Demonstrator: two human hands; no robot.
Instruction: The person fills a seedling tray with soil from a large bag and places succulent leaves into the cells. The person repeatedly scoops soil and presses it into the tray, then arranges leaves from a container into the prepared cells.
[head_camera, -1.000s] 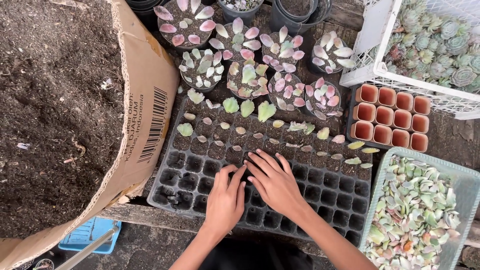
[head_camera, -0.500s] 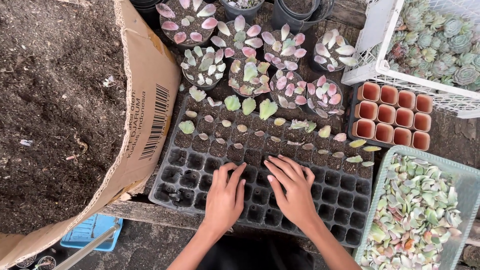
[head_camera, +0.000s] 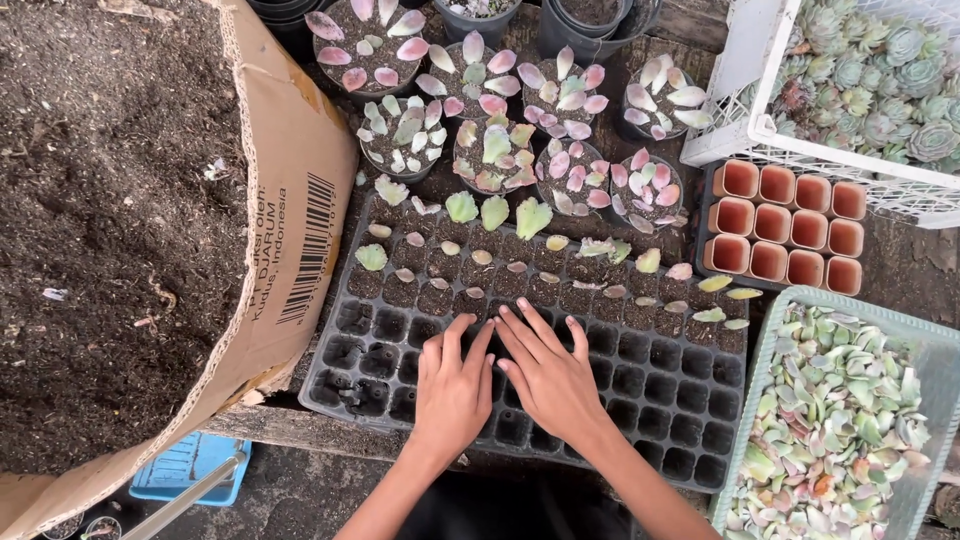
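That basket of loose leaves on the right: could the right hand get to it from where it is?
Probably yes. The right hand lies flat on the black tray, and the basket sits just beside the tray, open-topped, with nothing standing between them.

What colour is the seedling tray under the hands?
Black seedling tray, clearest in the head view.

Soft, even daylight falls on my hands (head_camera: 500, 385) and the black seed tray (head_camera: 640, 390) under them, bright enough to show every cell. Shadows are faint: only a thin dark edge under my palms and deep shade inside the empty cells. The white crate (head_camera: 745, 90) above and right of the tray looks slightly washed out. Everything is sharp, with no blur on my fingers; lines bend a little toward the corners.
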